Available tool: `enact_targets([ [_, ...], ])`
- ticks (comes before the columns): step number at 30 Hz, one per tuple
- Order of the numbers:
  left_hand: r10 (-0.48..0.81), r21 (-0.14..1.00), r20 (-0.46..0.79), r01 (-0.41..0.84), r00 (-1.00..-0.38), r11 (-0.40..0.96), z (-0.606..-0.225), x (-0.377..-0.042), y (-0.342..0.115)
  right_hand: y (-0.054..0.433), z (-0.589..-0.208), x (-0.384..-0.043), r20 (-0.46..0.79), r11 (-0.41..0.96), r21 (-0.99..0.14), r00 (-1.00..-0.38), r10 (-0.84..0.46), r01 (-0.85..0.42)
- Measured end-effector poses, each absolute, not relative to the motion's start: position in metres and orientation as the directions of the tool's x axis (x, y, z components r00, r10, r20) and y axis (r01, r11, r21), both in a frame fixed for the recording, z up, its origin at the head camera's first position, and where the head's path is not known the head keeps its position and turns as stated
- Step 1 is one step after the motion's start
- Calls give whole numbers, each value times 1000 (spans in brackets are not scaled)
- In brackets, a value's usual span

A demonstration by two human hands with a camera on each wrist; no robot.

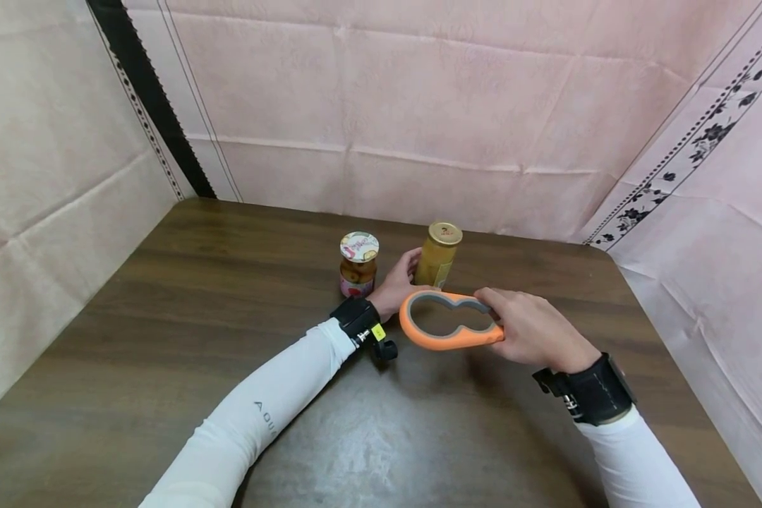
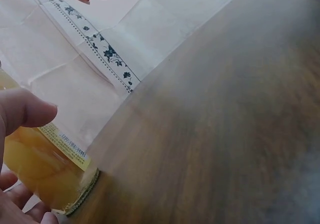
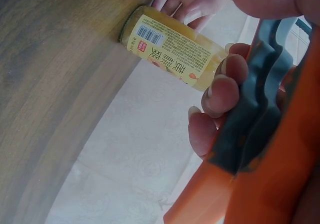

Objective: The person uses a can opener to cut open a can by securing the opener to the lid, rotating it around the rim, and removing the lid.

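1. The yellow jar stands on the table towards its far edge, its gold lid on
2. The left hand holds this jar by its side, thumb and fingers curved round the glass
3. Just nearer the person, the orange loop tool, grey-lined inside, is held above the tabletop, apart from the lid
4. The right hand grips one end of that loop, fingers curled round it
5. The work looks early: jar and tool are in hand, but fitting the loop to the lid appears left to do
6. Left of the yellow jar, a second jar stands untouched, its patterned lid also on
7. Pale pink cloth hangs beyond the table
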State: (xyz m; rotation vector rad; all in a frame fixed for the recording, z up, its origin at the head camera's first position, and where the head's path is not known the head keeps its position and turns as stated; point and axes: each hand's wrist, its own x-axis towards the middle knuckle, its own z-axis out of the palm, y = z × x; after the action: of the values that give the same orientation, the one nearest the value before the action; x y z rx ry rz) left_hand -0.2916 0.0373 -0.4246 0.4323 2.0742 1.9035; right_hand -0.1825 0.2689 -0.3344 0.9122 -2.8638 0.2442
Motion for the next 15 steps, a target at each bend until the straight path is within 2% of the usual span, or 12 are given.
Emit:
enact_targets([
  [7,398,997,-21,10,-917,76,-431,-291,40,268,-341,-180,140,802,-131,-812,-567,-583],
  [15,418,996,21,56,-908,70,-422,-294,42,268,-336,-182,176,793,-113,-797,-577,-599],
])
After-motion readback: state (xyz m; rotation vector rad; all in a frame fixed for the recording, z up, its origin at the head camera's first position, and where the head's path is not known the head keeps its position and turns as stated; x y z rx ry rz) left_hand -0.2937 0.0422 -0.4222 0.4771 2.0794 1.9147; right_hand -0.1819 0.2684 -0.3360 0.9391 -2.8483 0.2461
